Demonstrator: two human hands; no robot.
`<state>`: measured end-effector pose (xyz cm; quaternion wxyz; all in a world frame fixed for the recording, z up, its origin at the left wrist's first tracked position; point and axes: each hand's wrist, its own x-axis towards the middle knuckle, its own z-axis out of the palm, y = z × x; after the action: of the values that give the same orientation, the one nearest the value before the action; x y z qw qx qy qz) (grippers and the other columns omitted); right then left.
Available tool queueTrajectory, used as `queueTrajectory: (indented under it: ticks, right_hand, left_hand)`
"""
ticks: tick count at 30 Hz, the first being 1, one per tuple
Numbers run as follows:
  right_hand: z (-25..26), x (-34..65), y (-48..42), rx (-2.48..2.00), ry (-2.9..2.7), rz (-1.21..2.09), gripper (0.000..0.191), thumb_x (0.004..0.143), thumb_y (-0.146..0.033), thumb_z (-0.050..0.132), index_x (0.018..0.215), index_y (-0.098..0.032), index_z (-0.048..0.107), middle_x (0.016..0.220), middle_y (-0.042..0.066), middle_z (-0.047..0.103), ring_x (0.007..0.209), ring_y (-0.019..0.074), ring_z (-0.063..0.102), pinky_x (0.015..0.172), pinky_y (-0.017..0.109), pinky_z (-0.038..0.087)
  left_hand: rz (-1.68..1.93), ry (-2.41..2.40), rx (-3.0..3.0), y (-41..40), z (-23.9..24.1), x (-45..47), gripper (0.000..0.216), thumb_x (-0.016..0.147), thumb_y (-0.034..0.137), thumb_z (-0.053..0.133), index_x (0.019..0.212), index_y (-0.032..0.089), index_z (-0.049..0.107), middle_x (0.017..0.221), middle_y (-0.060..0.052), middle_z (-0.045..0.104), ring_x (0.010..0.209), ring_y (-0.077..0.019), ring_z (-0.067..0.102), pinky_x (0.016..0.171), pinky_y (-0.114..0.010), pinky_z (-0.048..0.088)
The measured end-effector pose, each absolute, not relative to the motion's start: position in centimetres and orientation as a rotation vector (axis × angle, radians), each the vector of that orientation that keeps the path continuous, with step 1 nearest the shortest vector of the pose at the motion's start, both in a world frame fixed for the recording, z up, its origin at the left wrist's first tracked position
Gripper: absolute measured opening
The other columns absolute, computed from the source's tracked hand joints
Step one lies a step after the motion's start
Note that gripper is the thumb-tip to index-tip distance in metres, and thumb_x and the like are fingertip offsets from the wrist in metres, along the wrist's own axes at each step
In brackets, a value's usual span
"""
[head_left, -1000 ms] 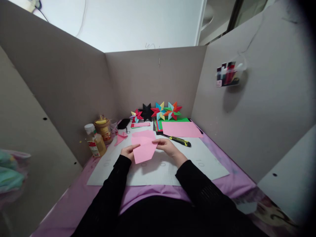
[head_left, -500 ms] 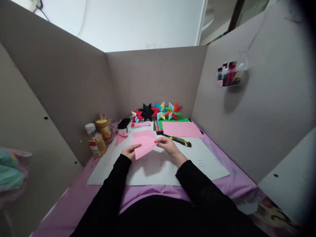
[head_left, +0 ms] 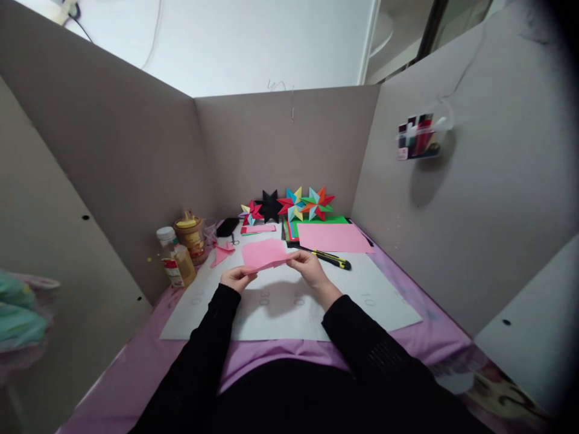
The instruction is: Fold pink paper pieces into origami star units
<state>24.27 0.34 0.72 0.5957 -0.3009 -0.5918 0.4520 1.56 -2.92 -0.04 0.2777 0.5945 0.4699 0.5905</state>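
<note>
Both my hands hold a pink paper sheet [head_left: 263, 253] up over the white mat [head_left: 371, 295]. My left hand [head_left: 237, 278] pinches its lower left corner. My right hand [head_left: 307, 265] pinches its right edge. The sheet is tilted nearly flat, its far edge pointing away from me. Black sleeves cover both my forearms.
Several coloured paper stars [head_left: 294, 204] lean on the back wall. A pink sheet [head_left: 332, 237] lies on a paper stack, with a yellow-black utility knife [head_left: 328, 257] beside it. Glue bottle [head_left: 174, 256], jar [head_left: 190, 235] and a folded pink piece [head_left: 221, 252] sit left. Cardboard walls enclose the desk.
The lower part of the pink sheet has swung up and away from me, so it now lies flatter and higher between my hands. Both hands stayed nearly in place.
</note>
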Motion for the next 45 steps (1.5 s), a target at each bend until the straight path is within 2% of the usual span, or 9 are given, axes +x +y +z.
queueTrajectory:
  ticks: [8,17,23,28,34,41,45]
  right_hand:
    - [0.5,22.8,-0.1,-0.748,-1.194,1.021,0.026,0.057,-0.037,0.072,0.063,-0.018,0.056,0.063,0.0,0.059,0.059,0.0134,0.052,0.059,0.027,0.043]
    - [0.5,22.3,-0.4,-0.741,-1.125,0.967,0.023,0.059,-0.032,0.072,0.064,-0.018,0.055,0.064,-0.001,0.058,0.06,0.0128,0.052,0.06,0.027,0.042]
    - [0.7,22.7,-0.6,-0.776,-1.201,0.877,0.022,0.063,-0.034,0.068,0.066,-0.018,0.053,0.069,0.001,0.06,0.065,0.0145,0.054,0.063,0.028,0.043]
    - [1.2,22.4,-1.3,-0.752,-1.378,0.903,0.018,0.066,-0.034,0.066,0.067,-0.018,0.056,0.066,0.001,0.057,0.062,0.0136,0.052,0.061,0.027,0.043]
    - [1.0,22.7,-1.1,-0.755,-1.356,0.955,0.021,0.066,-0.037,0.066,0.07,-0.017,0.065,0.079,0.006,0.065,0.075,0.0192,0.058,0.07,0.033,0.045]
    - [1.4,22.6,-1.6,-0.807,-1.359,0.858,0.018,0.067,-0.034,0.064,0.062,-0.017,0.06,0.07,0.005,0.062,0.068,0.0166,0.055,0.064,0.029,0.044]
    - [1.3,22.3,-1.9,-0.818,-1.359,0.838,0.019,0.068,-0.033,0.062,0.061,-0.017,0.057,0.068,0.004,0.061,0.065,0.0152,0.053,0.061,0.028,0.044]
  left_hand:
    - [1.729,1.294,1.338,-2.4,-0.1,2.0,0.021,0.054,0.032,0.072,0.055,0.016,0.06,0.057,-0.002,0.065,0.058,-0.0176,0.062,0.057,-0.028,0.05]
    - [1.671,1.281,1.291,-2.5,0.4,2.4,0.035,0.047,0.034,0.077,0.049,0.017,0.046,0.052,0.001,0.06,0.05,-0.0126,0.057,0.051,-0.024,0.046]
    - [1.586,1.133,1.225,-2.2,-0.3,2.6,0.043,0.047,0.047,0.075,0.064,0.013,0.055,0.061,-0.006,0.066,0.065,-0.0201,0.064,0.058,-0.028,0.049]
    - [1.62,1.178,1.228,-2.3,-0.2,2.2,0.037,0.051,0.046,0.073,0.059,0.014,0.058,0.055,-0.002,0.063,0.054,-0.0143,0.059,0.06,-0.028,0.05]
    - [1.573,1.226,1.424,-2.8,0.0,2.5,0.028,0.055,0.04,0.071,0.054,0.016,0.058,0.051,0.0,0.06,0.048,-0.0117,0.053,0.051,-0.024,0.044]
    - [1.607,1.152,1.419,-2.5,-0.5,2.7,0.03,0.054,0.04,0.072,0.062,0.015,0.058,0.054,0.0,0.059,0.05,-0.0113,0.053,0.051,-0.024,0.044]
    - [1.661,1.209,1.43,-2.5,-0.3,2.6,0.031,0.056,0.042,0.07,0.055,0.016,0.054,0.056,-0.001,0.059,0.052,-0.0115,0.052,0.051,-0.024,0.043]
